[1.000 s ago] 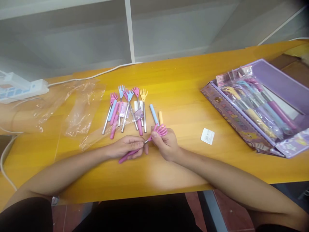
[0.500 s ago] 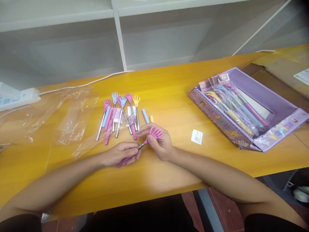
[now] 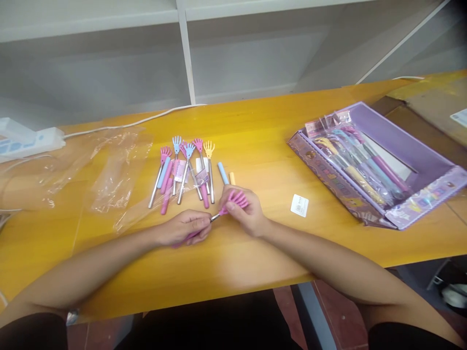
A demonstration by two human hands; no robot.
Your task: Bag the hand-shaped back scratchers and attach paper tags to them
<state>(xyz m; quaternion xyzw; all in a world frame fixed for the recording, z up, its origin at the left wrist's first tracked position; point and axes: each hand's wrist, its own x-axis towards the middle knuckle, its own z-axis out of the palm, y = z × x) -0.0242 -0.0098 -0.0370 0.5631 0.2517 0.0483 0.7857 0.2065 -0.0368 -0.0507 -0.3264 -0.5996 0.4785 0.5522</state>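
Between my hands is a pink hand-shaped back scratcher (image 3: 237, 198) with a short metal shaft. My left hand (image 3: 188, 227) is closed round its pink handle, and my right hand (image 3: 247, 214) grips the pink head, thumb across it. Beyond them lie several scratcher heads on metal rods, in pink, blue and yellow (image 3: 209, 148). Loose pink handles (image 3: 166, 194), a blue handle (image 3: 223, 173) and a yellow one (image 3: 232, 178), partly behind my right hand, lie near the rods.
A purple display box (image 3: 365, 165) with several wrapped scratchers stands at the right, beside a cardboard box (image 3: 430, 109). A white label (image 3: 299, 205) lies mid-table. Clear plastic wrapping (image 3: 116, 175), a white power strip (image 3: 32, 143) and its cable are at the left.
The view has shifted slightly. My left hand has turned a little on the handle, and my right fingers have drawn in round the pink head.
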